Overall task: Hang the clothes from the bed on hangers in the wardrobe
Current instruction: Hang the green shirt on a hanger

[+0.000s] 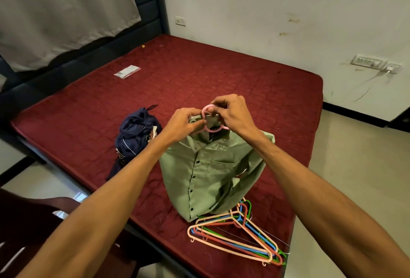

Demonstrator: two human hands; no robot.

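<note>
A light green button-up shirt [206,178] hangs on a pink hanger [208,109] held up over the dark red mattress [221,73], its hem touching the bed. My left hand [186,122] pinches the shirt collar by the hanger's neck. My right hand [230,111] grips the collar and the hanger hook from the other side. A heap of dark navy clothes [137,131] lies on the bed to the left. Several coloured plastic hangers [239,233] are stacked near the mattress's front corner. No wardrobe is in view.
A small clear plastic packet [127,71] lies on the mattress further back. A dark headboard [148,4] and grey curtain [62,11] stand at the left. A dark wooden chair [40,217] is at the lower left. Tiled floor [355,166] runs along the right.
</note>
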